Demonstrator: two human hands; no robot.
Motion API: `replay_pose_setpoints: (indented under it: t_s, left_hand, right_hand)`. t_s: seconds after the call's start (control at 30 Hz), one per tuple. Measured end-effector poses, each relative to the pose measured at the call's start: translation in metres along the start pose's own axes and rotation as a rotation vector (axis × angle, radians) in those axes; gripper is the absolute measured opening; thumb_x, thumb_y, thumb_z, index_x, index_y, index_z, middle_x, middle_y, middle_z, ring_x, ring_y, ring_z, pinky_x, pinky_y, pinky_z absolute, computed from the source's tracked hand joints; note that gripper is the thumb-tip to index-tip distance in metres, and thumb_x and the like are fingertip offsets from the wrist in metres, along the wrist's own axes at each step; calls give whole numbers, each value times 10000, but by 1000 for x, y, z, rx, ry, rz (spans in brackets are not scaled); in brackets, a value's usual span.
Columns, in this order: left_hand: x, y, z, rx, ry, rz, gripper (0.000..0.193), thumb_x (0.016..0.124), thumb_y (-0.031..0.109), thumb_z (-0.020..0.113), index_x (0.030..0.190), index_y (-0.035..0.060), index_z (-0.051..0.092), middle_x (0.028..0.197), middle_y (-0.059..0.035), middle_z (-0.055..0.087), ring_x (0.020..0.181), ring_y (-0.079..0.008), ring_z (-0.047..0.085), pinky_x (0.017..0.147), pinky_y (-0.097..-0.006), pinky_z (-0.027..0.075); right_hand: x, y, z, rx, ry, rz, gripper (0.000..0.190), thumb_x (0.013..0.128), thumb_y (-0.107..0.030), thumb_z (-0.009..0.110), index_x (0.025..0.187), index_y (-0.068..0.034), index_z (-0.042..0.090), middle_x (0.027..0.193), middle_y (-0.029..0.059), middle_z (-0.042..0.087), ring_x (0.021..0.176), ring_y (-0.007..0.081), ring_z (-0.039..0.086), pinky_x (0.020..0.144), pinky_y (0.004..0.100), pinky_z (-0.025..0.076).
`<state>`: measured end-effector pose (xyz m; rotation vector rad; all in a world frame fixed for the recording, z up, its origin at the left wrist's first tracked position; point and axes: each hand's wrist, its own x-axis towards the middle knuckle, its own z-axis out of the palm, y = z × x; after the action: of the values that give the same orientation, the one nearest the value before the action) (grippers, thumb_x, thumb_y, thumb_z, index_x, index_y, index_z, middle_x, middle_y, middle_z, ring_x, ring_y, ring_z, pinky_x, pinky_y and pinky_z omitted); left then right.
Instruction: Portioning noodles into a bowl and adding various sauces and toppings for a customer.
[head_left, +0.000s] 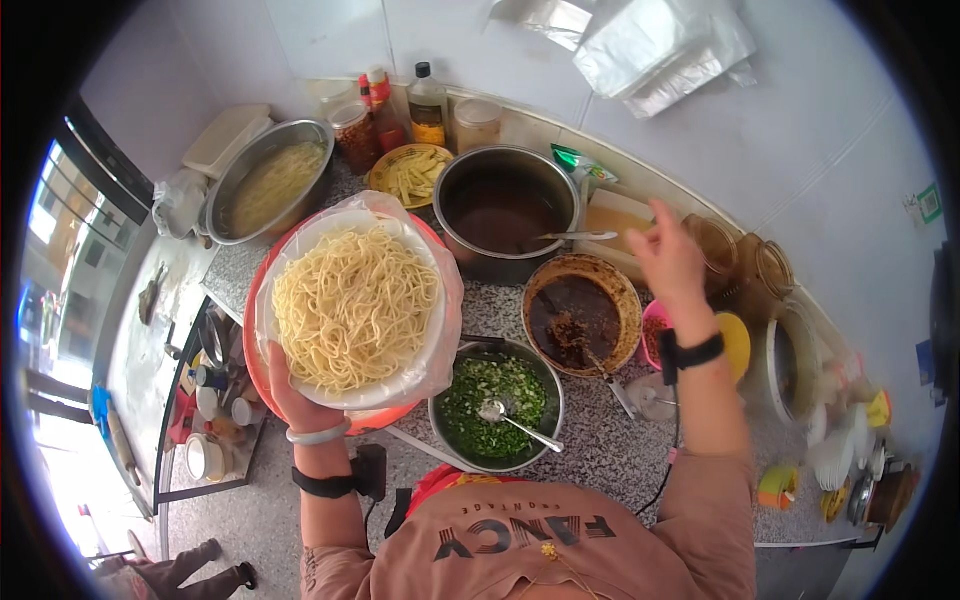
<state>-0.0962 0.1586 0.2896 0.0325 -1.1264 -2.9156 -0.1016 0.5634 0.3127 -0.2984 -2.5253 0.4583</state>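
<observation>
My left hand (301, 396) grips the near rim of a white plate (409, 379) wrapped in a clear plastic bag (448, 315). A heap of cooked noodles (356, 307) lies on it. Under the plate a red basin (255, 337) shows at the left and near edges. My right hand (671, 262) is raised over the back right of the counter, fingers apart, with nothing visible in it. Near it are a white rectangular container (604, 214) of pale liquid and a bowl of dark chili sauce (581, 319) with a spoon. Chopped green herbs (491, 405) fill a metal bowl with a spoon.
A steel pot (506, 161) of dark liquid with a ladle stands behind. At back left are a metal basin (225, 232), a yellow plate of pale strips (411, 172) and a bottle (428, 105). Brown jars (765, 270) line the right wall. A person's legs (184, 566) show lower left.
</observation>
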Motion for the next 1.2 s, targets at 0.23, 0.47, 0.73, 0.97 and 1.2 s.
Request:
replay_pose_setpoints:
  t_s: [0.23,0.47,0.73,0.97,1.2]
  left_hand:
    - [17,-11,-20,-146,24,-105,519,898,360,364,1281,13,324,1252,-157,434,1097,-289,474,930,-406,392]
    - [38,-39,-38,-236,-12,-212,526,897,366,367,1284,12,323,1255,-158,433,1114,-296,460,935,-411,381]
    - [59,-73,-39,-296,-93,-277,565,885,370,386,1307,10,279,1296,-168,387,1154,-302,422,974,-400,344]
    - [62,-81,-20,-279,-86,-282,538,886,343,418,1295,14,301,1277,-154,414,1133,-283,447,961,-389,361]
    - [58,-84,-26,-285,-93,-260,539,881,340,428,1300,26,300,1289,-147,400,1156,-277,424,974,-389,344]
  right_hand:
    - [24,-14,86,1089,-227,679,245,772,-261,581,866,-38,546,651,51,569,452,117,532,390,206,384]
    - [6,-37,97,1174,-117,716,247,826,-246,525,921,-19,547,694,80,597,557,156,602,448,210,422]
    - [7,-72,7,1239,-7,431,298,863,-257,485,961,13,561,701,102,605,535,164,595,476,227,460]
    - [-23,-122,-63,1108,-134,14,316,886,-223,451,1001,58,543,742,119,606,562,181,593,559,281,518]
    - [-35,-127,-51,568,-59,-661,182,816,-10,513,985,35,565,791,109,587,624,189,585,580,256,462]
